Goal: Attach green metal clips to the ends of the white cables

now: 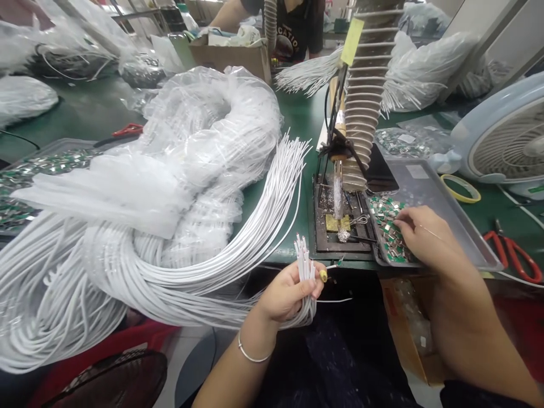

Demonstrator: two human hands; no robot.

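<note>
My left hand point(291, 292) is closed round a bundle of white cables point(305, 269), whose cut ends point up. A yellow piece point(323, 276) sits at its fingertips, beside a cable end with a small green part point(340, 262). My right hand point(425, 233) reaches into a grey tray point(450, 226), its fingers pinched at a heap of small green circuit boards point(389, 226); what lies between the fingertips is too small to make out. Between the hands, a soldering iron point(338, 187) points down over its stand point(321, 241).
Large plastic-wrapped coils of white cable point(204, 130) cover the left. A ribbed hose point(368, 85) hangs behind the iron. At right are a fan point(510, 136), a yellow tape roll point(460, 188) and red-handled scissors point(516, 255). Another person point(297, 28) is across the table.
</note>
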